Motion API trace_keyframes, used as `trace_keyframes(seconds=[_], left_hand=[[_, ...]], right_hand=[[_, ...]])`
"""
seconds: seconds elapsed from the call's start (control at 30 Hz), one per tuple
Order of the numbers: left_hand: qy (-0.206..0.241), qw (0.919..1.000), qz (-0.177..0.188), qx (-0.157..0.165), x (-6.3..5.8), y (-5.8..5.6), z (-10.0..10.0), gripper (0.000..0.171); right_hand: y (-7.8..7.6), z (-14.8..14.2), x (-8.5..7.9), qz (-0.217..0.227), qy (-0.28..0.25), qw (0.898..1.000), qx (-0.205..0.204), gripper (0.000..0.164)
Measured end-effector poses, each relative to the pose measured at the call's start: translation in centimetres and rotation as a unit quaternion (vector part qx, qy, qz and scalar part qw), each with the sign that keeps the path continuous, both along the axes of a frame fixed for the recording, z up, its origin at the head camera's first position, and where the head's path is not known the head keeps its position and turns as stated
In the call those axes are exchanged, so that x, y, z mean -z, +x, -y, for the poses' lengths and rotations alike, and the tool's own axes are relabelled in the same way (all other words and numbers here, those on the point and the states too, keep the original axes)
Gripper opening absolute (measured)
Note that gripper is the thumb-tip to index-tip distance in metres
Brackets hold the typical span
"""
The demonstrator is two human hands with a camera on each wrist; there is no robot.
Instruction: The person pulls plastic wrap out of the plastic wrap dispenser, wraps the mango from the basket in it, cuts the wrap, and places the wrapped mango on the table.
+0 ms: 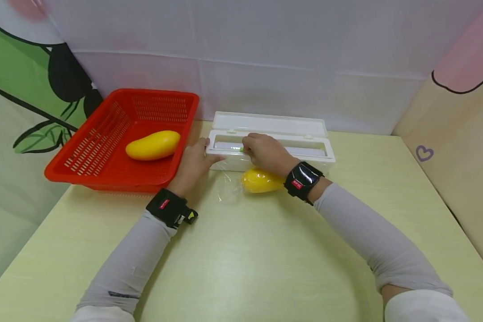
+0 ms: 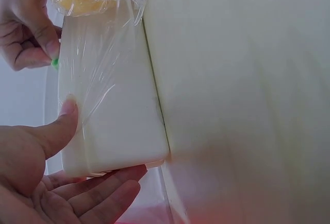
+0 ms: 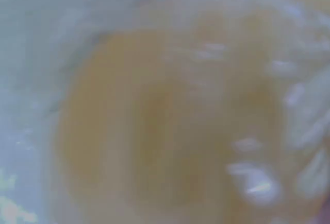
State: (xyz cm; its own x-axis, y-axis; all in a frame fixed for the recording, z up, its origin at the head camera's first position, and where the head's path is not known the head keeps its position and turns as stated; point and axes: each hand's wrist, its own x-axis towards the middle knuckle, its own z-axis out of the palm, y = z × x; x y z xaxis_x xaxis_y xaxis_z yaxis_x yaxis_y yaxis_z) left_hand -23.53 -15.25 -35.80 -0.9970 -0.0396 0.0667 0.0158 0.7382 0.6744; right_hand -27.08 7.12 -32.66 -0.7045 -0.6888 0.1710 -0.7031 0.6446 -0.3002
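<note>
A white cling film dispenser (image 1: 229,164) lies lengthwise at the back of the table, its lid (image 1: 269,121) raised. My left hand (image 1: 193,164) grips its left end, with the thumb on the front top edge and the fingers at the end face. Between thumb and fingertip my right hand (image 1: 267,152) pinches a small green slide cutter (image 2: 54,63) at the dispenser's front edge. Clear film (image 2: 98,64) runs down the front to a yellow mango (image 1: 261,180) wrapped in film, below the right wrist. The right wrist view shows only this wrapped mango, blurred and very close.
To the left stands a red plastic basket (image 1: 104,182) with slotted walls, holding an unwrapped yellow mango (image 1: 153,146). A fabric backdrop (image 1: 265,85) rises right behind the dispenser. The pale table (image 1: 245,259) stretches toward the front between the forearms.
</note>
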Motion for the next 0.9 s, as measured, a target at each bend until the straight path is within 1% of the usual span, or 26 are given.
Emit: trace_keyframes(seconds=[0.17, 0.37, 0.5, 0.7, 0.9], left_hand=[[-0.008, 0.9999, 0.010, -0.001, -0.2, 0.1, 0.1, 0.066], [-0.012, 0.9999, -0.002, 0.006, -0.1, 0.1, 0.2, 0.063], [-0.016, 0.9998, -0.007, 0.006, 0.0, 0.1, 0.2, 0.065], [-0.017, 0.9998, 0.001, 0.003, -0.1, 0.0, 0.0, 0.069], [-0.017, 0.9998, 0.004, 0.003, -0.2, 0.1, -0.1, 0.068]], right_hand=[[0.2, -0.8, -0.1, 0.006, -0.010, 1.000, 0.008, 0.005], [0.1, -1.3, 0.2, 0.005, -0.012, 1.000, 0.009, 0.005], [0.1, -1.7, 0.2, 0.000, -0.015, 1.000, 0.011, 0.005], [0.1, -2.1, 0.2, -0.002, -0.025, 1.000, 0.014, 0.005], [0.0, -2.9, 0.4, 0.000, -0.030, 0.999, 0.021, 0.007]])
